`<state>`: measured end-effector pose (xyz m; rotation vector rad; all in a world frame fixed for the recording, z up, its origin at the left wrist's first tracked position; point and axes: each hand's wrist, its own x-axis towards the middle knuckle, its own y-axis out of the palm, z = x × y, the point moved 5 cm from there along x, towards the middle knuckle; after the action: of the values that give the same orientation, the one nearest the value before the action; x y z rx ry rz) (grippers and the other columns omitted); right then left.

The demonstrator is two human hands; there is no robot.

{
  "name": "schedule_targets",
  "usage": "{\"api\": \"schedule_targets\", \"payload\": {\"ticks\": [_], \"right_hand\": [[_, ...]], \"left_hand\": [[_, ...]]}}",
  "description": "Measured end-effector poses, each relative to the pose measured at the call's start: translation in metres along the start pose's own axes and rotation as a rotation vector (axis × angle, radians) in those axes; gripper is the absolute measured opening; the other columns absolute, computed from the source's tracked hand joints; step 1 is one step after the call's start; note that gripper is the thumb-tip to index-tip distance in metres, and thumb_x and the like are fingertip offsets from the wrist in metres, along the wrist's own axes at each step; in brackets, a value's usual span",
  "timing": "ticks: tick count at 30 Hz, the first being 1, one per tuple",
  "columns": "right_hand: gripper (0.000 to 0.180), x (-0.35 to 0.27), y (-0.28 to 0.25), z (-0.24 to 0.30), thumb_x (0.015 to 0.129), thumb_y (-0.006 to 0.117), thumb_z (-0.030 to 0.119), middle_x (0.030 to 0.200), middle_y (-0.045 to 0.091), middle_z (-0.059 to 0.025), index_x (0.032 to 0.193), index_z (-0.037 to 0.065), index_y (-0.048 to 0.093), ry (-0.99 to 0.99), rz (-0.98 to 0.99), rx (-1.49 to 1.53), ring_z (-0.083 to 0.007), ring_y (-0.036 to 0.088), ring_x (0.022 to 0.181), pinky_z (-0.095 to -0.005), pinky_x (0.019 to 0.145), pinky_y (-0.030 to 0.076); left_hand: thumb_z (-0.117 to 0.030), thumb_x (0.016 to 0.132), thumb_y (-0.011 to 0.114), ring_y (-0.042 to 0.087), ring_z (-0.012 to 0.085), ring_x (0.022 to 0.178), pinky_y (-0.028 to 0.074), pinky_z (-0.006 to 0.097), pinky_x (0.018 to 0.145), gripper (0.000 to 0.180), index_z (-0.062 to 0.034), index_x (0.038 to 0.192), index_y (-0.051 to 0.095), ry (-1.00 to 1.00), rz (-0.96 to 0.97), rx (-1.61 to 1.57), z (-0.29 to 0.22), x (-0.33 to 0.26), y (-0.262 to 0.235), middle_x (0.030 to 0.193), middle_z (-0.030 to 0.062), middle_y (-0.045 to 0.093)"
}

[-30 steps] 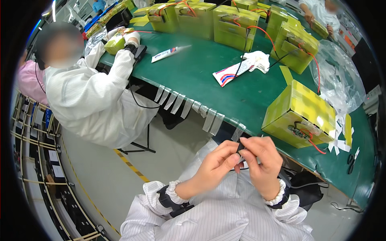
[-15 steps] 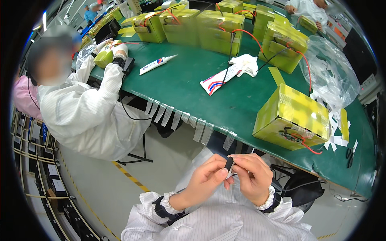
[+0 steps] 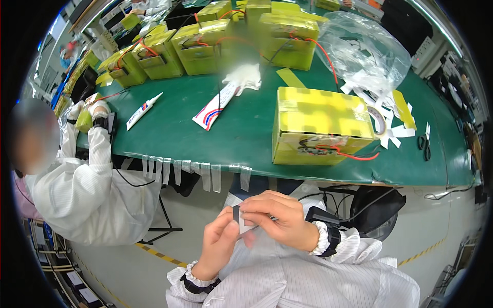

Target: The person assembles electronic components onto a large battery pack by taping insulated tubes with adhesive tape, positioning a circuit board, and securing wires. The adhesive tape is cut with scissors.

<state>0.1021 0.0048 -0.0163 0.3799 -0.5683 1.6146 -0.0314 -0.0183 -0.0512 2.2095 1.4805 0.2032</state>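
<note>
Over my lap, my left hand [image 3: 218,244] pinches a small black strip [image 3: 236,213] with a white backing [image 3: 243,224]. Fingers of my right hand [image 3: 280,220] close on the white backing right beside it, so both hands meet at the same piece. It looks like adhesive foam, partly hidden by the fingertips. Ahead of my hands, near the table's front edge, stands a battery pack [image 3: 323,113] wrapped in yellow film. Red and black wires [image 3: 354,155] come out of its near side.
Clear tape pieces [image 3: 210,177] hang from the green table's [image 3: 179,138] edge. On it lie a large tube [image 3: 208,115] with a white glove [image 3: 242,78], a smaller tube [image 3: 143,112], a tape roll [image 3: 379,122], scissors [image 3: 425,142] and several yellow packs [image 3: 200,49]. A co-worker [image 3: 84,185] sits at left.
My view has turned to the right, so the table things sit further left. Both hands stay on the strip; more of its white backing shows, between my fingers.
</note>
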Motion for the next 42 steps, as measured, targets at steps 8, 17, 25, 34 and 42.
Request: {"api": "schedule_targets", "payload": {"ticks": [8, 17, 25, 34, 42], "right_hand": [[0.015, -0.003, 0.002, -0.003, 0.070, 0.062, -0.002, 0.073, 0.060, -0.0057, 0.085, 0.001, 0.061, -0.035, 0.026, 0.089, -0.0197, 0.057, 0.064, -0.0280, 0.058, 0.045], [0.017, -0.015, 0.002, -0.001, 0.070, 0.063, -0.003, 0.070, 0.062, -0.0074, 0.087, 0.000, 0.062, 0.032, -0.052, 0.062, -0.0179, 0.058, 0.061, -0.0271, 0.057, 0.045], [0.011, -0.017, 0.005, -0.008, 0.075, 0.058, -0.007, 0.078, 0.060, -0.0089, 0.085, -0.003, 0.060, 0.263, -0.043, 0.215, -0.0129, 0.059, 0.063, -0.0220, 0.056, 0.047], [0.008, -0.028, 0.005, -0.022, 0.077, 0.059, -0.001, 0.074, 0.059, -0.0071, 0.085, 0.001, 0.060, 0.306, -0.102, 0.279, -0.0118, 0.056, 0.060, -0.0225, 0.053, 0.045], [0.007, -0.024, 0.008, -0.026, 0.081, 0.053, 0.002, 0.073, 0.056, -0.0048, 0.087, 0.001, 0.056, 0.483, 0.179, 0.471, -0.0091, 0.055, 0.060, -0.0220, 0.054, 0.043]], "left_hand": [[-0.023, 0.091, 0.045, 0.054, 0.0182, 0.078, 0.048, 0.028, 0.059, 0.034, 0.0093, 0.100, 0.052, -0.001, 0.013, -0.007, 0.003, -0.002, 0.002, 0.100, 0.0089, 0.045], [-0.019, 0.091, 0.043, 0.054, 0.0172, 0.075, 0.048, 0.028, 0.060, 0.030, 0.0086, 0.100, 0.052, 0.053, -0.021, 0.045, 0.002, -0.003, 0.009, 0.098, 0.0084, 0.044], [-0.020, 0.091, 0.043, 0.055, 0.0178, 0.076, 0.048, 0.028, 0.060, 0.031, 0.0081, 0.098, 0.054, 0.034, -0.032, 0.036, 0.006, -0.007, 0.006, 0.098, 0.0089, 0.045], [-0.021, 0.091, 0.043, 0.055, 0.0179, 0.069, 0.047, 0.027, 0.055, 0.031, 0.0072, 0.096, 0.055, -0.026, -0.073, 0.035, 0.016, -0.008, 0.004, 0.100, 0.0094, 0.047], [-0.020, 0.091, 0.043, 0.054, 0.0164, 0.066, 0.043, 0.025, 0.050, 0.030, 0.0069, 0.093, 0.055, -0.072, -0.091, 0.095, 0.019, -0.013, 0.001, 0.102, 0.0094, 0.048]]}}
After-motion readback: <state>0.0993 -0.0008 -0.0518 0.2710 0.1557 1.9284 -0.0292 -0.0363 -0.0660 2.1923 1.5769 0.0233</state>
